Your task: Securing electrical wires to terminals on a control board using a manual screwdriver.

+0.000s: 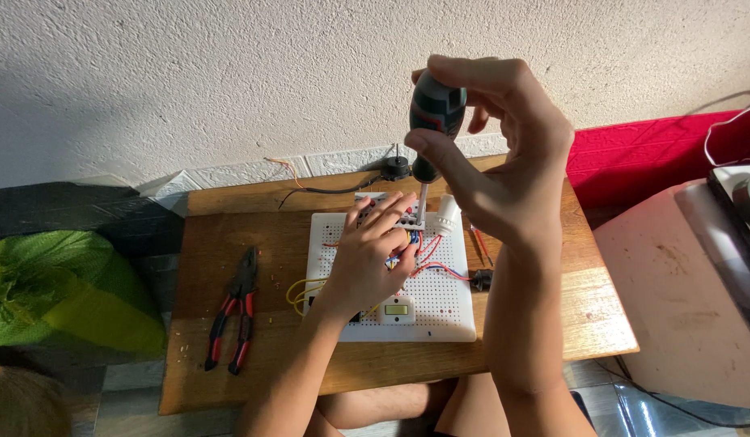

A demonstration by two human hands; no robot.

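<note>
My right hand (504,154) grips the dark green handle of a screwdriver (436,109), held upright with its tip down on a small terminal block (409,222). My left hand (373,255) rests on the white perforated board (448,311) and steadies that block and the red, blue and yellow wires (440,267) around it. A white lamp holder (447,214) stands right of the screwdriver tip. A white switch (397,309) sits near the board's front edge.
The board lies on a small wooden table (229,243) against a white textured wall. Red-handled pliers (233,320) lie at the left. A black plug and cable (391,170) sit at the back. A green bag (59,287) is left; a white appliance (682,291) right.
</note>
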